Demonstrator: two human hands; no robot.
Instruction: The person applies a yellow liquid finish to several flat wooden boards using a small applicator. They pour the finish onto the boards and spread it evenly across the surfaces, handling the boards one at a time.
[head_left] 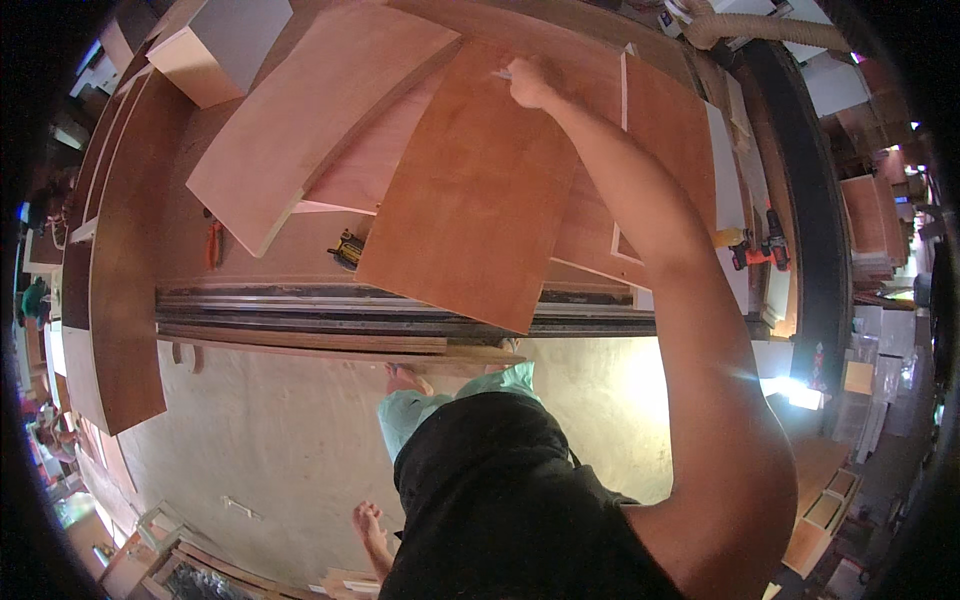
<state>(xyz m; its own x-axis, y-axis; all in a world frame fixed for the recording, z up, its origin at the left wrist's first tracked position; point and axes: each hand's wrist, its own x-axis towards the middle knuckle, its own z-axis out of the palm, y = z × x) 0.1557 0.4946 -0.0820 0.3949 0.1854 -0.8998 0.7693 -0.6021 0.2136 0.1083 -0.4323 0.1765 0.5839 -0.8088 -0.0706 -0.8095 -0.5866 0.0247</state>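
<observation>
My right arm stretches far over the workbench. My right hand point(532, 84) is closed over the far part of a reddish-brown plywood panel point(460, 190); a small pale thing point(502, 74) shows at its fingertips, too small to name. That panel lies aslant, its near corner jutting past the bench's front edge. Under it is a pinkish wood panel point(590, 225). A thicker pale board point(320, 110) rests tilted to its left. Low beside my body hangs my left hand point(368, 524), its fingers curled in, with nothing visible in them.
On the bench lie orange-handled pliers point(214, 242), a yellow-and-black tool point(347, 249) and a red-and-black cordless drill point(774, 240). Another brown panel point(672, 140) is at the right. A tall wooden piece point(135, 260) bounds the left. A bright light point(797, 392) shines at the right.
</observation>
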